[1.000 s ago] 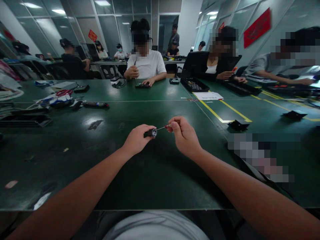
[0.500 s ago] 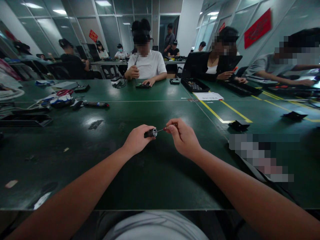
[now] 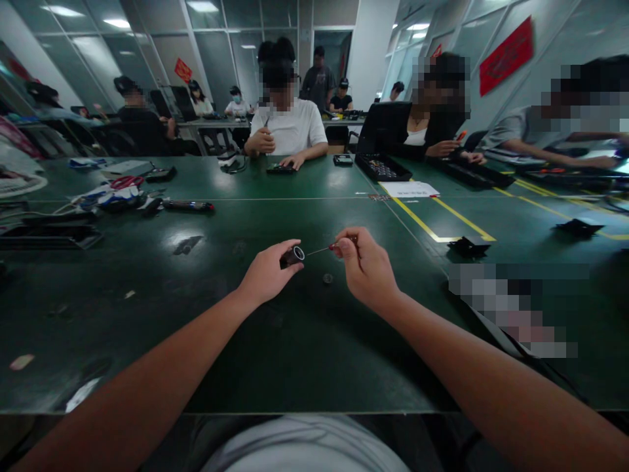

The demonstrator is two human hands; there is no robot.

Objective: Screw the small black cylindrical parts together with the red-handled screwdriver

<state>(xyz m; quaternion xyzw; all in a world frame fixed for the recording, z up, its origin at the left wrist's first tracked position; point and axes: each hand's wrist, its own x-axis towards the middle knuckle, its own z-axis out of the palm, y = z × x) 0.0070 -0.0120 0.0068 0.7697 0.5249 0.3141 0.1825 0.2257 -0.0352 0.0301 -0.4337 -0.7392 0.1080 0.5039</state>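
Observation:
My left hand [image 3: 268, 272] is closed around a short black tube [image 3: 291, 258] that looks like a flashlight body. Its open end has a silvery rim and faces right. A thin screwdriver [image 3: 319, 251] with a reddish collar is pinched in my right hand [image 3: 366, 265]; most of its handle is hidden by the fingers. The screwdriver's tip points left and is close to the tube's rim; I cannot tell whether they touch. Below the shaft, a small round part [image 3: 327, 279] lies on the green table [image 3: 295, 354].
At the left are a dark pen-like tool [image 3: 189, 206], a pile of cables and red-handled things [image 3: 125, 190], and a black tray [image 3: 49, 237]. Black pieces [image 3: 469, 247] lie right, near yellow tape lines. A parts tray [image 3: 383, 168] and co-workers [image 3: 287, 128] are across the table.
The small round part has come out of the tube's end onto the table. My left hand has shifted slightly left, my right hand slightly right. A standing person behind moved left.

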